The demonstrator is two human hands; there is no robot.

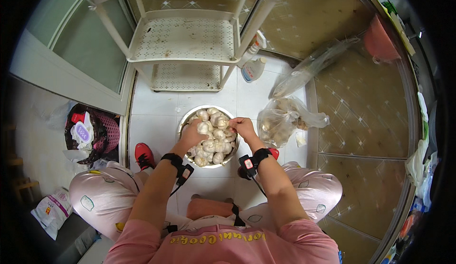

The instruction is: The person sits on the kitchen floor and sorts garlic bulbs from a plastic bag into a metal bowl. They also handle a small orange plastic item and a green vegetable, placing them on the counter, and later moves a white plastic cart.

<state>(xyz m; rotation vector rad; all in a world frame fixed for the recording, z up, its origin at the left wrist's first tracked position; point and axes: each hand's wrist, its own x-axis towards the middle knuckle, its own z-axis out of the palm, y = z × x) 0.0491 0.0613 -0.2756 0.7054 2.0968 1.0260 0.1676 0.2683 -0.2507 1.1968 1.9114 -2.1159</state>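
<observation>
A round metal basin (181,157) full of whole garlic bulbs (209,145) stands on the tiled floor between my feet. My left hand (192,135) reaches over its left side, with fingers and thumb around one garlic bulb (203,128). From the right, my right hand (243,127) comes over the rim. Its thumb and forefinger pinch the end of another bulb (222,122) near the top of the heap. My own fingers partly hide what each hand holds. Both wrists wear black straps with small devices.
A white plastic shelf rack (185,41) stands beyond the basin. To its right are a spray bottle (251,50) and a white bottle (253,70). Knotted clear plastic bags (279,121) lie to the right. A pink waste basket (108,132) stands left, past the door frame.
</observation>
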